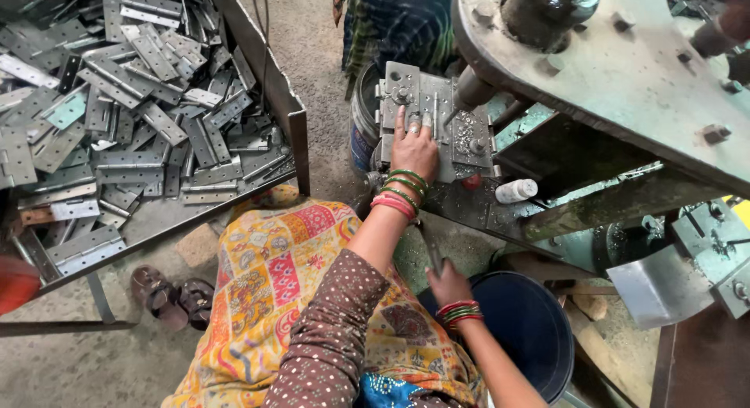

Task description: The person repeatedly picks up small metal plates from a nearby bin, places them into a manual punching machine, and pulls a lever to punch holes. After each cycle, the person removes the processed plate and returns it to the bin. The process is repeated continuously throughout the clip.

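**Hand on the press plate, hinges heaped in the tray**

The left hand lies flat on the grey metal plate under the press, fingers spread and pressing down beside the drill tip; its grip is wide, palm down on the metal, and whether a piece sits beneath the fingers cannot be told. Green and red bangles ring that wrist. The right hand is lower, just above the rim of a dark blue bucket, closed around a thin dark lever that runs up toward the machine. A small white bottle lies on the machine's ledge to the right of the plate. Well to the left, a metal tray on a stand holds a heap of grey hinges. A pair of brown sandals rests on the floor under the tray.
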